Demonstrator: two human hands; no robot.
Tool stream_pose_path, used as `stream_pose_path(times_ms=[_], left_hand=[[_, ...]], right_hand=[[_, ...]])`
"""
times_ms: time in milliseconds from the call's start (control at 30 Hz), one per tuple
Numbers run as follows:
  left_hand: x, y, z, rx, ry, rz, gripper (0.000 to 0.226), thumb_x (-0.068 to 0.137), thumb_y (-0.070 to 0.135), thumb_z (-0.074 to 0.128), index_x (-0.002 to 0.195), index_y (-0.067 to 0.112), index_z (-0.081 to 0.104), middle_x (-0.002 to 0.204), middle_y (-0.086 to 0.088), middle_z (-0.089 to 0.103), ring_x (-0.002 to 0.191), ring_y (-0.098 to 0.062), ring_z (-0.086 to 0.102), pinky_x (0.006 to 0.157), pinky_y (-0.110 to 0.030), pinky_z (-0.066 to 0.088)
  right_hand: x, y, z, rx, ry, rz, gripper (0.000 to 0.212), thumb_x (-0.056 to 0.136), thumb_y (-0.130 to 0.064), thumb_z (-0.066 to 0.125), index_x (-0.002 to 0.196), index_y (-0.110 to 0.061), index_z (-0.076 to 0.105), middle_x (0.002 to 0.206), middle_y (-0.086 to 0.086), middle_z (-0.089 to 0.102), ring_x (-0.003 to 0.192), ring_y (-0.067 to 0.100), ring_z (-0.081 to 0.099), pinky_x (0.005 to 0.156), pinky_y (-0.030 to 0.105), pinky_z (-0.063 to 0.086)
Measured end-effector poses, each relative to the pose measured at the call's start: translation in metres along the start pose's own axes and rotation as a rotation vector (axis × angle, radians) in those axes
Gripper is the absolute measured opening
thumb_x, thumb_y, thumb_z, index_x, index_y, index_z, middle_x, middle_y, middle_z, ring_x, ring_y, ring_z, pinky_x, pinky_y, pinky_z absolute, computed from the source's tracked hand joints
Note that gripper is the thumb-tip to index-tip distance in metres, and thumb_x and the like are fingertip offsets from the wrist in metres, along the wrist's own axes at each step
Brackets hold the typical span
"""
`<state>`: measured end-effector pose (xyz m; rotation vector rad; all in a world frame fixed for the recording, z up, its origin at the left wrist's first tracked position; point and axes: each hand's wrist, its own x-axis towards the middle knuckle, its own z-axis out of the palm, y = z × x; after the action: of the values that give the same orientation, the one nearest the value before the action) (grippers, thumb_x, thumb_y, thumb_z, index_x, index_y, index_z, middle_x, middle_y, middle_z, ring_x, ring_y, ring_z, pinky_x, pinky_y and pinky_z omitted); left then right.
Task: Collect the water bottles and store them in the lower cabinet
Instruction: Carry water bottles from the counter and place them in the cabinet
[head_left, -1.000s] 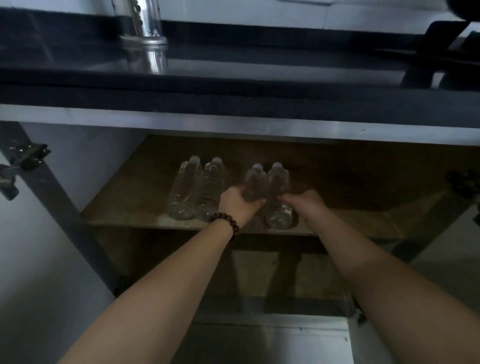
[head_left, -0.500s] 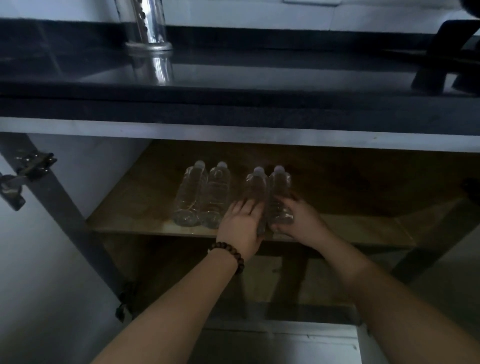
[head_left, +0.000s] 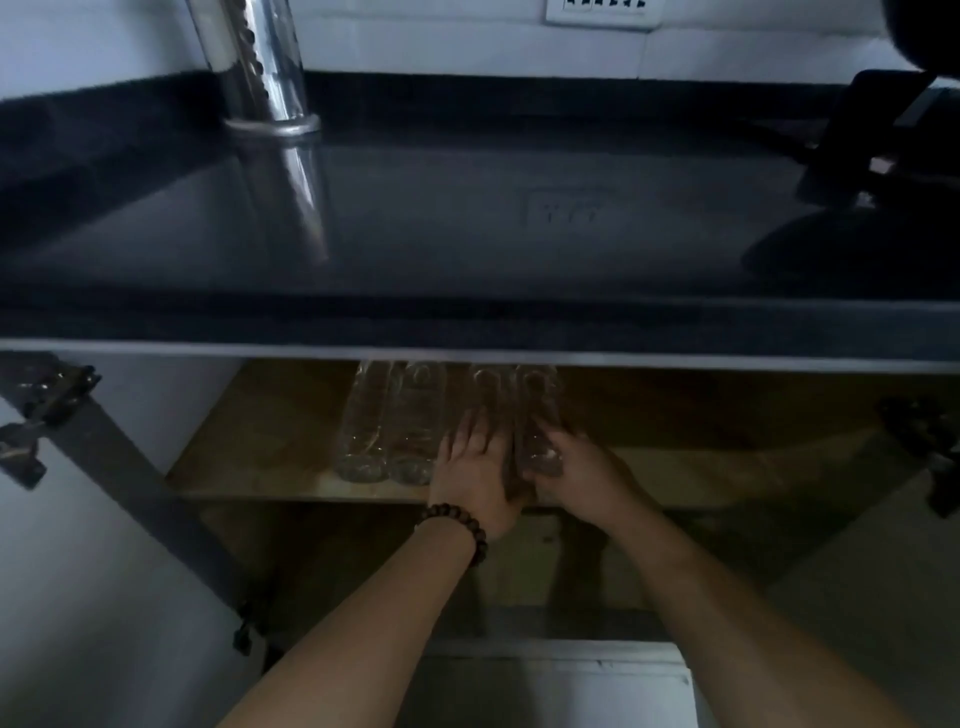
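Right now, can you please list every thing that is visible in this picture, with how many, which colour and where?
clear plastic water bottles: four, transparent, lying side by side on the wooden cabinet shelf, necks hidden under the counter edge
wooden cabinet shelf: one, brown, inside the open lower cabinet
dark stone countertop: one, black, above the cabinet
shiny metal cylinder: one, silver, on the countertop at back left
white wall socket: one, white, on the wall, top
beaded bracelet: one, dark brown, left wrist
left hand: one, flat on third bottle
right hand: one, fingers on the rightmost bottle
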<state>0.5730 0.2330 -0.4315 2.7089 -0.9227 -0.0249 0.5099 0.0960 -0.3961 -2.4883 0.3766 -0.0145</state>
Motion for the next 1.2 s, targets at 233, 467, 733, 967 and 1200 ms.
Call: stream_pose_path(times_ms=[233, 467, 733, 967, 1200], left_hand=[[-0.069, 0.026, -0.083, -0.038, -0.183, -0.082, 0.086, 0.090, 0.051, 0.046, 0.154, 0.018, 0.000, 0.162, -0.007, -0.003, 0.148, -0.023, -0.003, 0.121, -0.041, 0.003], [-0.134, 0.089, -0.198, -0.094, -0.280, -0.069, 0.079, 0.093, 0.053, 0.040, 0.153, 0.020, 0.001, 0.162, -0.003, -0.005, 0.148, -0.022, -0.006, 0.121, -0.040, 0.002], [-0.166, 0.187, -0.278, -0.119, -0.360, 0.208, 0.076, 0.095, 0.057, 0.032, 0.154, 0.020, 0.002, 0.162, -0.001, -0.001, 0.148, -0.019, -0.008, 0.121, -0.039, 0.004], [-0.202, 0.280, -0.295, -0.137, -0.382, 0.525, 0.073, 0.094, 0.053, 0.035, 0.154, 0.019, 0.009, 0.162, -0.003, 0.008, 0.149, -0.020, -0.002, 0.121, -0.039, 0.005], [-0.269, 0.358, -0.287, -0.120, -0.482, 0.776, 0.073, 0.094, 0.051, 0.035, 0.153, 0.018, 0.009, 0.162, -0.004, 0.008, 0.148, -0.021, -0.003, 0.120, -0.042, 0.008]], right_hand=[[-0.078, -0.044, -0.060, -0.157, 0.026, 0.026, 0.057, 0.097, -0.042, 0.041, 0.149, -0.027, 0.024, 0.157, -0.003, 0.021, 0.142, 0.016, 0.024, 0.098, 0.010, 0.013], [-0.176, -0.097, -0.148, 0.038, -0.125, 0.297, 0.060, 0.097, -0.047, 0.039, 0.150, -0.033, 0.016, 0.160, -0.008, 0.002, 0.147, 0.016, -0.005, 0.119, 0.037, 0.012], [-0.297, -0.128, -0.223, 0.034, 0.024, 0.560, 0.060, 0.098, -0.049, 0.035, 0.151, -0.031, 0.015, 0.161, -0.005, 0.000, 0.147, 0.016, -0.009, 0.119, 0.036, 0.007], [-0.414, -0.124, -0.248, 0.080, 0.373, 0.826, 0.057, 0.096, -0.047, 0.041, 0.147, -0.025, 0.028, 0.160, 0.001, 0.008, 0.148, 0.018, -0.001, 0.118, 0.033, 0.010], [-0.556, -0.120, -0.246, 0.167, 0.631, 1.144, 0.058, 0.096, -0.045, 0.043, 0.147, -0.020, 0.029, 0.160, 0.004, 0.008, 0.148, 0.018, -0.001, 0.117, 0.030, 0.006]])
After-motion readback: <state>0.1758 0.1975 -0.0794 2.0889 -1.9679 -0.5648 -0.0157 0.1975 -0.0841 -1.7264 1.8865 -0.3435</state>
